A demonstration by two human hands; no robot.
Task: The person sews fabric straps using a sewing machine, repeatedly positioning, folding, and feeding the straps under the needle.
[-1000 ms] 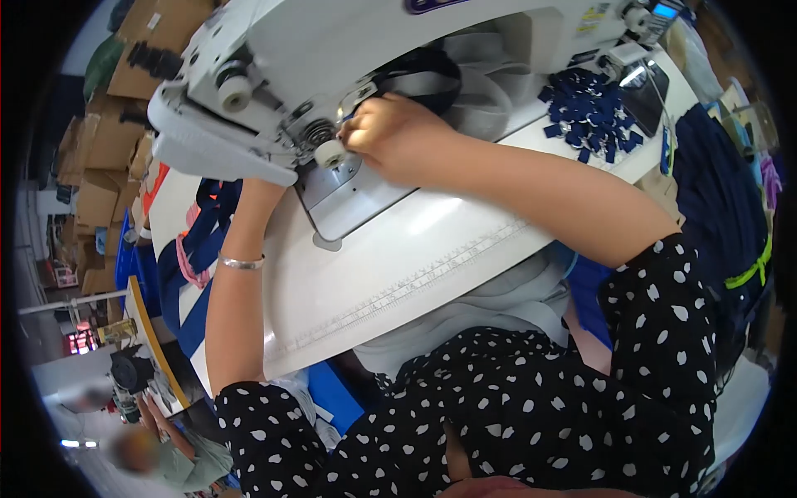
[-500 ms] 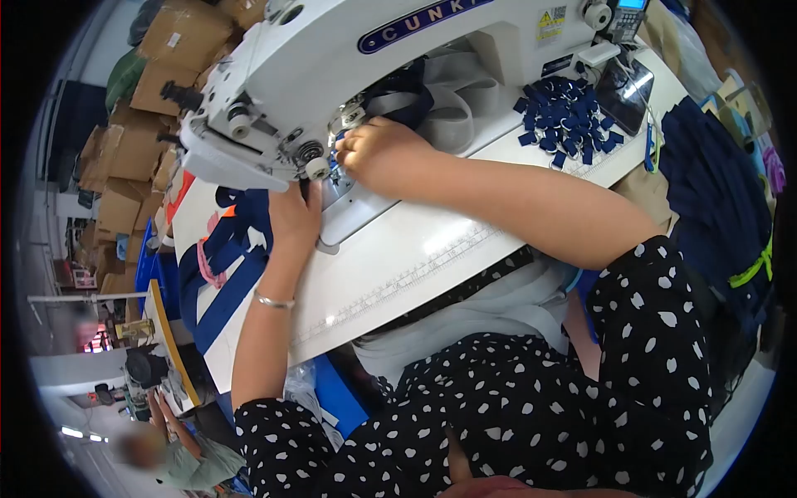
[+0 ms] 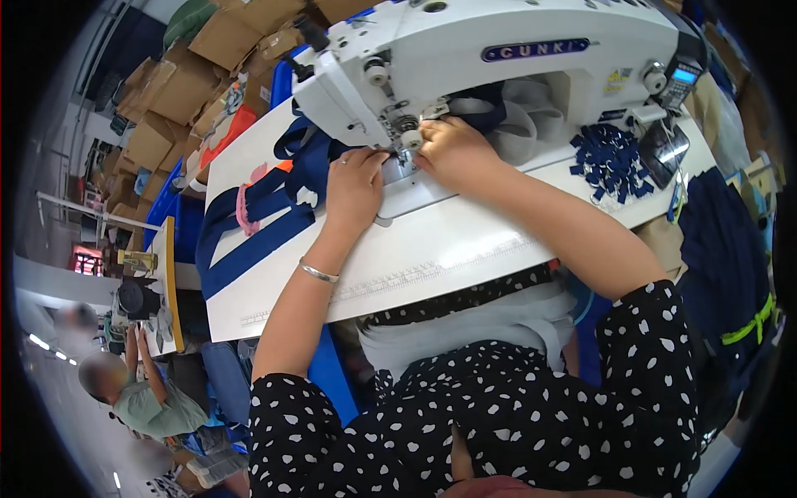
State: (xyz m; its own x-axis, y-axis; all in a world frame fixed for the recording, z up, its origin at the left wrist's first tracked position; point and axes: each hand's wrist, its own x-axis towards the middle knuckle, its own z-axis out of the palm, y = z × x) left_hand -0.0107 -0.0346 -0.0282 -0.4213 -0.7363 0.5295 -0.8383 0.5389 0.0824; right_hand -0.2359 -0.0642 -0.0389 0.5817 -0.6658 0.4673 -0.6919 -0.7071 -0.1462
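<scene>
A white sewing machine (image 3: pixel 531 54) stands on the white table (image 3: pixel 432 257). Beside its needle area, my left hand (image 3: pixel 355 187) has its fingers bent over the end of a navy blue strip (image 3: pixel 311 166) that runs off to the left. My right hand (image 3: pixel 458 153) is on the other side of the needle, fingers closed together by the presser foot; what they pinch is too small to make out. Grey-white webbing (image 3: pixel 523 124) and dark fabric lie behind my right hand, under the machine arm.
Small navy tabs with metal rings (image 3: pixel 610 162) are heaped at the right, beside a phone (image 3: pixel 664 153). Navy fabric (image 3: pixel 722 249) hangs past the right edge. Cardboard boxes (image 3: pixel 170 83) stand at back left. Another person (image 3: pixel 158 407) sits at the lower left.
The view has shifted, so the machine appears further right. My left hand, earlier partly hidden behind the machine head, now shows fully beside the needle. My right hand remains near the needle.
</scene>
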